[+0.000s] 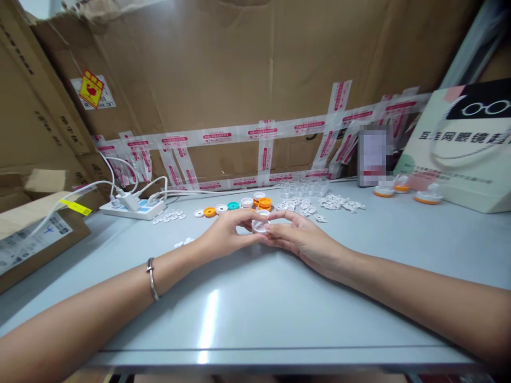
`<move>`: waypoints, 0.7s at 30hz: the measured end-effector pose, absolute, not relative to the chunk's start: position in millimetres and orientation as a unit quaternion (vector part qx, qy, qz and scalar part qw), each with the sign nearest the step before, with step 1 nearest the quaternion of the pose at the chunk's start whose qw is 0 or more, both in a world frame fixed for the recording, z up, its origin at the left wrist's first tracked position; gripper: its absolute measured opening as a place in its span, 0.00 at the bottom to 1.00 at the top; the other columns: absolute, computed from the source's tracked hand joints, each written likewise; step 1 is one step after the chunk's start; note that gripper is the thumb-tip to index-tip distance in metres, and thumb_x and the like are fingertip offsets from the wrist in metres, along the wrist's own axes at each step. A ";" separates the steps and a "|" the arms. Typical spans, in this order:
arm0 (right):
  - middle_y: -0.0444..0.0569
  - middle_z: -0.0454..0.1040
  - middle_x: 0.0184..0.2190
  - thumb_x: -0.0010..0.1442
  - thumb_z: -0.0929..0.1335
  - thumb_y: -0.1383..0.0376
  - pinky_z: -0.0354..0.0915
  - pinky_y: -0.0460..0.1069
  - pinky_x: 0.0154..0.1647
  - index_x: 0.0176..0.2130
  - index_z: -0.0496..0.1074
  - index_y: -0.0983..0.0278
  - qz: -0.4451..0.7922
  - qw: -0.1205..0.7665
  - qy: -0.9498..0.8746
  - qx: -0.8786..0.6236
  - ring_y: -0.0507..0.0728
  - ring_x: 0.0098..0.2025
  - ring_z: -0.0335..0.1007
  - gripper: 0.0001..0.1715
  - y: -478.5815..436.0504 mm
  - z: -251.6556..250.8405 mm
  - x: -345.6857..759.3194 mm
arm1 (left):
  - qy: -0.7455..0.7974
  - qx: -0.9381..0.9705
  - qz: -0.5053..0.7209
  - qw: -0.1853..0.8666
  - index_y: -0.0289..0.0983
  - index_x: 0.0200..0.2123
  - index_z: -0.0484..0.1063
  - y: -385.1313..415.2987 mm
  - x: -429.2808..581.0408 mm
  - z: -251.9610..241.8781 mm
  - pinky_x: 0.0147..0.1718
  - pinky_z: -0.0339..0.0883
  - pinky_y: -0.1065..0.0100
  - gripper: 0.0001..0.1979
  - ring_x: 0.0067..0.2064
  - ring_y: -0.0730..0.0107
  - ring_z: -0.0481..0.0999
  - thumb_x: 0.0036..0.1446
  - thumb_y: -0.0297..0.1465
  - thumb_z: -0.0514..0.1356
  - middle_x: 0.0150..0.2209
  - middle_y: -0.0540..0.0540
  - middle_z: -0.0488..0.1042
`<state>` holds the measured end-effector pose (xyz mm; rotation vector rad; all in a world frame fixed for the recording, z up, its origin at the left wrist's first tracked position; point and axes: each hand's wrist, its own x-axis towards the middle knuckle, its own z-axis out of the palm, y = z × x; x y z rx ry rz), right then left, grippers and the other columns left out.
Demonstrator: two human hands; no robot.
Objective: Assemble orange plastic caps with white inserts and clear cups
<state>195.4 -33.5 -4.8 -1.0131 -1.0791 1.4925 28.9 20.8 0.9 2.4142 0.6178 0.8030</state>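
Note:
Both hands meet over the middle of the grey table. My left hand [229,231] grips a small white round plastic part [260,226] between thumb and fingers, at its left side. From the right, my right hand [297,234] closes on the same part, its fingertips overlapping it. The part looks like a shallow cap or ring; the fingers hide some of it, and I cannot tell whether it is one piece or two. Just behind the hands lie orange caps [264,203], a teal cap [233,205] and white caps [221,209].
Small white plastic pieces [339,202] lie in piles behind my right hand, near clear cups [305,186]. Orange-based clear pieces [428,194] stand at the right, by a paper bag [459,154] and a phone [373,154]. A power strip [133,206] and cardboard box [35,234] are left.

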 end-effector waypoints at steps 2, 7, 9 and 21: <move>0.44 0.76 0.26 0.50 0.70 0.63 0.68 0.51 0.42 0.38 0.64 0.63 0.578 0.458 -0.519 -0.431 0.52 0.32 0.74 0.15 -28.4 -2.2 201.2 | 0.240 0.878 0.302 0.284 0.32 0.41 0.71 20.0 29.8 0.5 0.38 0.69 0.68 0.14 0.36 0.70 0.74 0.51 0.32 0.61 0.36 0.43 0.75; 0.48 0.75 0.29 0.54 0.65 0.54 0.65 0.49 0.35 0.31 0.71 0.64 0.201 0.415 -0.708 -0.534 0.55 0.33 0.71 0.16 7.3 17.8 260.9 | 0.289 0.871 0.284 0.278 0.33 0.41 0.72 15.9 31.4 -0.7 0.39 0.67 0.67 0.17 0.37 0.69 0.73 0.48 0.33 0.64 0.38 0.44 0.75; 0.50 0.76 0.30 0.54 0.65 0.60 0.64 0.49 0.33 0.33 0.73 0.65 0.097 0.355 -0.679 -0.635 0.56 0.33 0.72 0.11 24.9 24.2 297.0 | 0.308 0.878 0.256 0.263 0.34 0.41 0.72 14.4 31.0 -0.8 0.38 0.66 0.68 0.17 0.38 0.69 0.73 0.47 0.35 0.64 0.39 0.44 0.75; 0.52 0.78 0.33 0.49 0.66 0.68 0.61 0.47 0.34 0.32 0.78 0.64 -0.014 0.111 -0.748 -0.654 0.58 0.36 0.71 0.11 59.9 -5.6 342.1 | 0.307 0.905 0.195 0.220 0.36 0.41 0.71 11.5 31.5 -2.6 0.34 0.61 0.71 0.17 0.36 0.69 0.69 0.49 0.39 0.62 0.39 0.46 0.74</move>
